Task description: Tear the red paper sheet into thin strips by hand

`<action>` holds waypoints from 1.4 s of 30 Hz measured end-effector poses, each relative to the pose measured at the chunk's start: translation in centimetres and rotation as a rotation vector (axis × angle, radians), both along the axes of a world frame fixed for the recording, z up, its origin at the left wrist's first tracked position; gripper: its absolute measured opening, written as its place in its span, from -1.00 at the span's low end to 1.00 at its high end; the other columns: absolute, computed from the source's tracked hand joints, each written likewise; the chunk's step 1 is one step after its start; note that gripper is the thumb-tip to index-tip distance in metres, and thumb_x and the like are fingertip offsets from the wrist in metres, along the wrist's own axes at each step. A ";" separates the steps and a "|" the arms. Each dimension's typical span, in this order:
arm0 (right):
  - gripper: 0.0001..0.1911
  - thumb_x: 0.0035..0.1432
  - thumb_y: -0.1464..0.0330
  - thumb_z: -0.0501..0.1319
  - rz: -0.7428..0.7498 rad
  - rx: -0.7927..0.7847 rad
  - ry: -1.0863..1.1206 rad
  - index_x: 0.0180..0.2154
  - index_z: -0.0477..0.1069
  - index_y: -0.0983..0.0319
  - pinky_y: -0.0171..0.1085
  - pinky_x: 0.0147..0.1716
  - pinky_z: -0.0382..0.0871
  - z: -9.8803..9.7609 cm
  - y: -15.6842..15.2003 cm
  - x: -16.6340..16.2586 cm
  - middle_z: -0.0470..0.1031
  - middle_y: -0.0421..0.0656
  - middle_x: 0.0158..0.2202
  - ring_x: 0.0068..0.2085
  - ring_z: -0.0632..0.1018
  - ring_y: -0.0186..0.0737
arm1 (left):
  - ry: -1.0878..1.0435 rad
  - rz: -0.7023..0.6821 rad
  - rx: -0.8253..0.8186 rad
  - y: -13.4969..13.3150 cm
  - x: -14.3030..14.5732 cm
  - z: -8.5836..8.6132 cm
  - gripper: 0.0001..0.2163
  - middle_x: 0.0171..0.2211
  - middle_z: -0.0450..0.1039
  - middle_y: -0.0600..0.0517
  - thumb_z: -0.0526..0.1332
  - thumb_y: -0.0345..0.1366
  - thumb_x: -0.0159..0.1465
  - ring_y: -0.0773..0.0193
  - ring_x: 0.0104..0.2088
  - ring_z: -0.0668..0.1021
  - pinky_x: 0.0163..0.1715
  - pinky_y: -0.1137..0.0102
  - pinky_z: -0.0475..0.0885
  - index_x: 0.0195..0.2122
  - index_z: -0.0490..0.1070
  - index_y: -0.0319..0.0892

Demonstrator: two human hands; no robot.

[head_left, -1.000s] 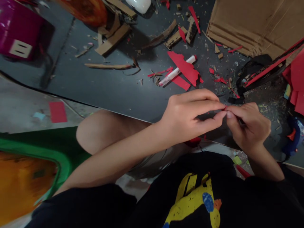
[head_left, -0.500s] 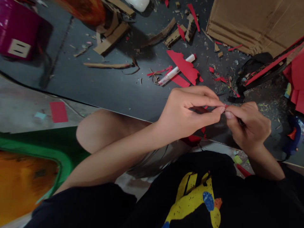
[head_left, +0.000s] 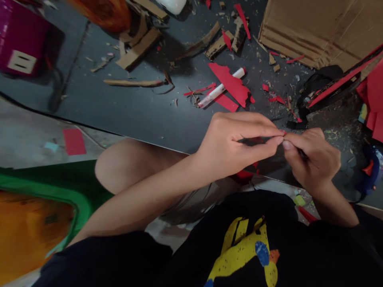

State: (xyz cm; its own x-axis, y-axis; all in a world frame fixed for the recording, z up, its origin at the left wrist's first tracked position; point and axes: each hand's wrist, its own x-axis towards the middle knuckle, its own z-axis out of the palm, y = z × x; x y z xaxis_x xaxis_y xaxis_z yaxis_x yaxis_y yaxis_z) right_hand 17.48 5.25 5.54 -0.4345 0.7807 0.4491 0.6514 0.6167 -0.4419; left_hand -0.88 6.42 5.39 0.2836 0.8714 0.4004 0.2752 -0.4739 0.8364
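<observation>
My left hand (head_left: 236,145) and my right hand (head_left: 312,157) meet fingertip to fingertip above the near edge of a dark board (head_left: 134,107). Both are pinched on a small red paper piece (head_left: 283,132), of which only a sliver shows between the fingers. More red shows under my left palm. A white glue stick (head_left: 221,87) lies on the board beyond my hands, partly under a red paper scrap (head_left: 233,83).
Cardboard strips (head_left: 140,44) and red offcuts litter the board. A large cardboard sheet (head_left: 317,28) lies at the top right, a black and red object (head_left: 329,89) beside it. A blue glue gun (head_left: 369,175) sits far right. A magenta box (head_left: 22,38) stands top left.
My hands stay pinched together on the red piece with only slight finger shifts; the view has drifted a little.
</observation>
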 end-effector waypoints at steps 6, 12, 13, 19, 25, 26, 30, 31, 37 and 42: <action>-0.80 0.26 0.40 0.13 0.031 -0.070 0.080 -0.39 0.46 0.14 -0.28 -0.44 0.30 0.1 0.1 -0.1 0.40 -0.32 -0.62 -0.59 0.39 -0.39 | -0.069 -0.046 -0.071 0.2 -0.1 0.2 -0.91 -0.39 0.61 0.11 0.30 -0.46 0.21 0.45 -0.41 0.59 -0.41 0.57 0.52 -0.38 0.56 -0.14; -0.82 0.25 0.42 0.13 0.047 -0.137 0.126 -0.36 0.47 0.14 -0.28 -0.43 0.29 0.0 -0.1 -0.1 0.42 -0.32 -0.60 -0.57 0.40 -0.39 | -0.081 -0.063 -0.095 0.1 -0.1 0.1 -0.89 -0.39 0.60 0.09 0.28 -0.50 0.21 0.46 -0.42 0.59 -0.44 0.60 0.50 -0.39 0.56 -0.18; -0.82 0.25 0.43 0.13 0.050 -0.144 0.139 -0.36 0.48 0.14 -0.28 -0.43 0.29 0.0 -0.1 -0.1 0.42 -0.32 -0.60 -0.57 0.39 -0.39 | -0.080 -0.057 -0.091 0.1 -0.1 0.1 -0.89 -0.40 0.60 0.10 0.28 -0.49 0.21 0.46 -0.42 0.59 -0.44 0.60 0.50 -0.40 0.56 -0.17; -0.84 0.24 0.40 0.16 0.028 -0.161 0.175 -0.36 0.49 0.14 -0.28 -0.43 0.28 -0.1 -0.1 0.0 0.37 -0.32 -0.63 -0.59 0.37 -0.39 | -0.093 -0.049 -0.054 0.1 0.0 0.1 -0.90 -0.39 0.61 0.10 0.30 -0.47 0.20 0.43 -0.41 0.61 -0.41 0.58 0.53 -0.40 0.57 -0.15; -0.84 0.24 0.40 0.16 0.040 -0.166 0.202 -0.36 0.49 0.14 -0.28 -0.42 0.29 -0.2 -0.2 0.0 0.43 -0.31 -0.59 -0.56 0.40 -0.40 | -0.099 -0.063 -0.108 0.0 -0.1 0.3 -0.89 -0.39 0.61 0.10 0.30 -0.47 0.20 0.43 -0.42 0.60 -0.43 0.58 0.53 -0.39 0.58 -0.13; -0.84 0.24 0.41 0.16 0.044 -0.168 0.204 -0.36 0.49 0.15 -0.28 -0.42 0.29 -0.2 -0.2 0.0 0.43 -0.31 -0.59 -0.56 0.39 -0.40 | -0.104 -0.064 -0.111 0.0 -0.1 0.3 -0.88 -0.39 0.61 0.11 0.30 -0.48 0.20 0.44 -0.42 0.60 -0.43 0.58 0.52 -0.40 0.58 -0.13; -0.84 0.24 0.43 0.16 0.063 -0.167 0.206 -0.37 0.48 0.17 -0.30 -0.42 0.29 -0.4 -0.1 0.0 0.40 -0.32 -0.60 -0.57 0.37 -0.42 | -0.112 -0.055 -0.104 0.0 0.0 0.2 -0.87 -0.40 0.60 0.11 0.30 -0.49 0.20 0.45 -0.43 0.59 -0.42 0.59 0.52 -0.42 0.58 -0.13; -0.85 0.24 0.43 0.16 0.066 -0.165 0.210 -0.36 0.48 0.17 -0.30 -0.42 0.29 -0.5 -0.1 0.0 0.41 -0.32 -0.59 -0.57 0.38 -0.42 | -0.110 -0.052 -0.103 -0.1 0.0 0.1 -0.87 -0.41 0.60 0.11 0.30 -0.49 0.20 0.44 -0.43 0.59 -0.42 0.59 0.52 -0.42 0.58 -0.13; -0.85 0.24 0.38 0.17 0.038 -0.169 0.209 -0.37 0.49 0.15 -0.29 -0.43 0.32 -0.6 -0.1 0.1 0.41 -0.31 -0.60 -0.57 0.41 -0.39 | -0.110 -0.037 -0.112 -0.2 0.2 0.0 -0.87 -0.40 0.60 0.11 0.29 -0.47 0.20 0.43 -0.42 0.60 -0.42 0.57 0.53 -0.42 0.57 -0.12; -0.85 0.24 0.38 0.17 0.037 -0.192 0.224 -0.36 0.50 0.14 -0.31 -0.46 0.31 -0.5 -0.1 0.2 0.43 -0.31 -0.59 -0.56 0.42 -0.39 | -0.132 -0.042 -0.109 -0.2 0.2 0.0 -0.88 -0.40 0.60 0.12 0.29 -0.50 0.20 0.47 -0.42 0.59 -0.41 0.62 0.51 -0.42 0.56 -0.16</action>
